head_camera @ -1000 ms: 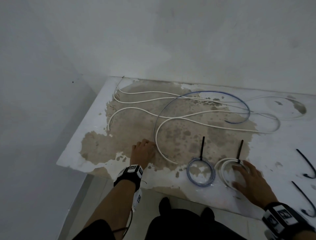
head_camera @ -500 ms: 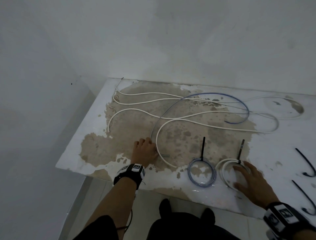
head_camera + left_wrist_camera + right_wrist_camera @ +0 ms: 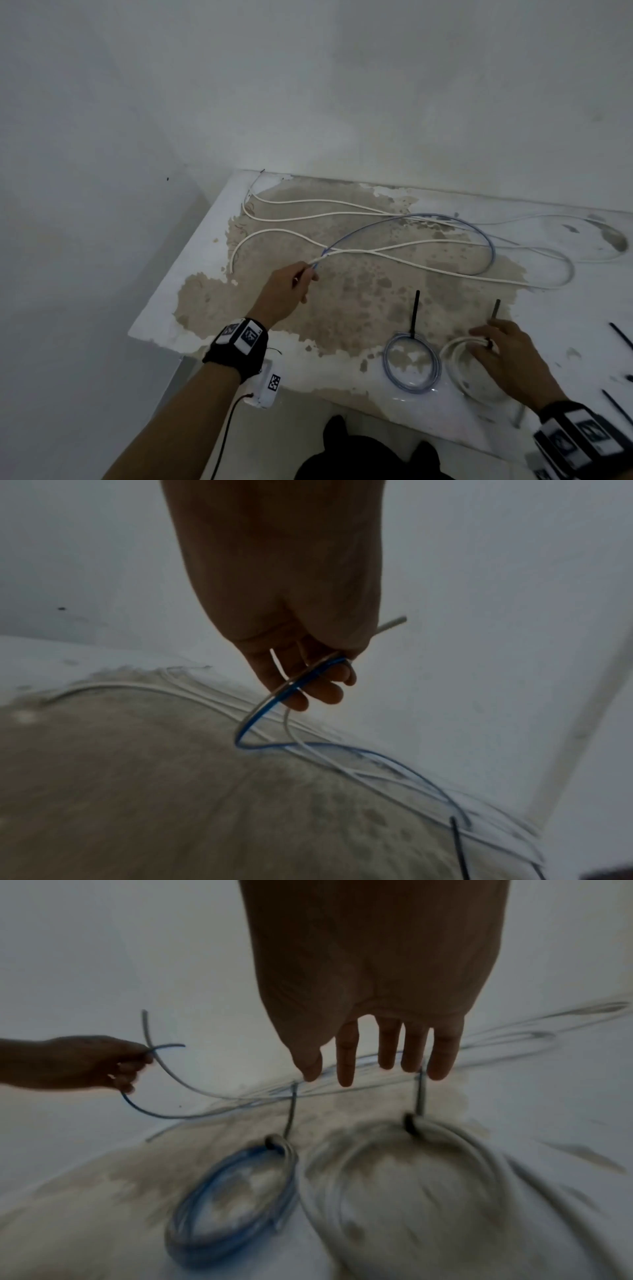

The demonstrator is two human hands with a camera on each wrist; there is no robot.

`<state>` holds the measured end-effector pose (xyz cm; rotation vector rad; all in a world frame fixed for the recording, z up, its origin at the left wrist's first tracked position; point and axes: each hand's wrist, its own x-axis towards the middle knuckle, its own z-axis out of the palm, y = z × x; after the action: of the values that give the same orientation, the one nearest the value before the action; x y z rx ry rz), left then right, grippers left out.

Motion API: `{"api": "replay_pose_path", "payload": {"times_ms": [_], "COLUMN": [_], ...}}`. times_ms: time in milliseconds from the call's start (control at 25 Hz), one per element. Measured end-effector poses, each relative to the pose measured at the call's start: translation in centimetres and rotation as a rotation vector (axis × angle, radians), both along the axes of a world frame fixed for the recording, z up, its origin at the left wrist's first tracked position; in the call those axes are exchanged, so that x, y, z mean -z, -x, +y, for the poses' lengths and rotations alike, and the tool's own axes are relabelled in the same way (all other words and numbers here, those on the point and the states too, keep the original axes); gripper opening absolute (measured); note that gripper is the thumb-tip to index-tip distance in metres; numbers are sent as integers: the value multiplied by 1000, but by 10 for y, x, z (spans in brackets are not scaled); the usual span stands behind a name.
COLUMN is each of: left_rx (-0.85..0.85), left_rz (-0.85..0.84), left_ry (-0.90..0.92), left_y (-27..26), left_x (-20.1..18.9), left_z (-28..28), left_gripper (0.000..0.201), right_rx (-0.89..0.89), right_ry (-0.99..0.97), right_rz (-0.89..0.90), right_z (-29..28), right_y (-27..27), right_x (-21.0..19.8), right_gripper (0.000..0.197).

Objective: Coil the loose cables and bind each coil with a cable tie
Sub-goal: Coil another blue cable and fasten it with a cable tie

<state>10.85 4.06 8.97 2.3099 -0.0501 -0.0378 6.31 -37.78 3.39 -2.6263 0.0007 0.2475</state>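
My left hand (image 3: 291, 291) is raised above the table and grips the ends of a loose blue cable (image 3: 445, 219) and a loose white cable (image 3: 428, 265) together; both show in its fingers (image 3: 318, 685) in the left wrist view. Their lengths trail across the stained tabletop. Near the front edge lie a tied blue coil (image 3: 411, 365) and a tied white coil (image 3: 462, 366), each with a black cable tie (image 3: 415, 313) sticking up. My right hand (image 3: 503, 356) hovers open over the white coil (image 3: 411, 1177), fingers (image 3: 387, 1047) straight and holding nothing.
The table (image 3: 164, 318) ends at its left and front edges, with a white wall behind. Spare black cable ties (image 3: 620, 335) lie at the right edge. More white cable loops (image 3: 342, 214) run along the far side.
My left hand has lifted off the table with the blue and white cable ends, pulling them up and away. My right hand has risen slightly above the white coil.
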Motion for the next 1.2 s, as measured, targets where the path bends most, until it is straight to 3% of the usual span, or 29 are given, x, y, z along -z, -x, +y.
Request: {"api": "replay_pose_path", "payload": {"times_ms": [40,160,280,360,480,640,720,800,840,920,1080,1200], "left_rx": [48,239,359,318,228,199,171,136,115,58,-142,-163], "left_rz": [-6,74,228,267,155,144,161,170,176,188,217,366], "left_ry": [-16,-157,-180,-43,196,506,743,937,995,1061,1129,1023], "left_y": [-2,-4,-1,1,-3,-11,-16,-24,-26,-32,-49,-56], "left_x": [-8,-24,-38,-49,-67,-93,-108,-123,-130,-143,-163,-174], "left_z": [-11,-28,-32,-31,-33,-69,-90,-104,-107,-106,-77,-57], "left_gripper": [24,25,32,38,37,29,27,26,26,26,25,24], "right_rx": [-49,-187,-278,-311,-327,-397,-467,-539,-566,-612,-686,-616], "right_ry": [-60,-190,-306,-368,-511,-607,-581,-554,-562,-562,-156,176], "right_rz": [-59,-139,-162,-118,-66,-18,11,12,15,51,142,176], "right_z": [9,49,77,85,97,127,144,153,153,140,88,43], "right_y": [-11,-38,-50,-49,-46,-53,-57,-61,-62,-67,-79,-97], "right_x": [-10,-56,-84,-92,-102,-123,-132,-135,-137,-139,-128,-127], "right_gripper": [56,23,18,17,18,35,39,24,15,16,24,29]}}
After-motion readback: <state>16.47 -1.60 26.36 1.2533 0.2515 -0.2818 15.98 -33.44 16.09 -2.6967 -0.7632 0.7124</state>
